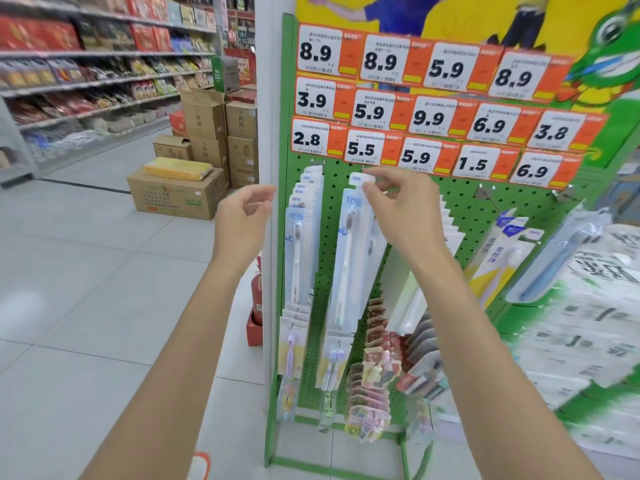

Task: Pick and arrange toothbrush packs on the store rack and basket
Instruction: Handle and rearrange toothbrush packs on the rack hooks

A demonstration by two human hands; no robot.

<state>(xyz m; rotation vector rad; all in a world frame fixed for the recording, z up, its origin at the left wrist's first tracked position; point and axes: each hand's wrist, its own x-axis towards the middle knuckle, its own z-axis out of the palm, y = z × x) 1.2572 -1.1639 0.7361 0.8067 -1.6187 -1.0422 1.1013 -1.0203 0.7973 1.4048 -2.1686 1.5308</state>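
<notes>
Right hand [398, 202] pinches the toothbrush pack [349, 251] at the rack [464, 206] (top tab, twelve o'clock); left hand [242, 216] loose, empty, at its nine o'clock.

Centre frame: toothbrush pack [349, 251], clear blister, white brush, hanging near-upright against green pegboard rack [334, 178]; similar packs [300, 237] hang left.

**One head-worn view, close to the rack**

A single wide-angle camera sits on the person's head and looks forward and slightly down. It faces the green pegboard rack [519, 199], near enough that the right hand [398, 199] pinches the top of a toothbrush pack [349, 244] hanging there. Both forearms rise from the bottom edge, with the left hand [242, 216] near the middle. On the left, the view runs down an aisle across the tiled floor [86, 289] to cardboard boxes [207, 123] and shelves [86, 53].
</notes>
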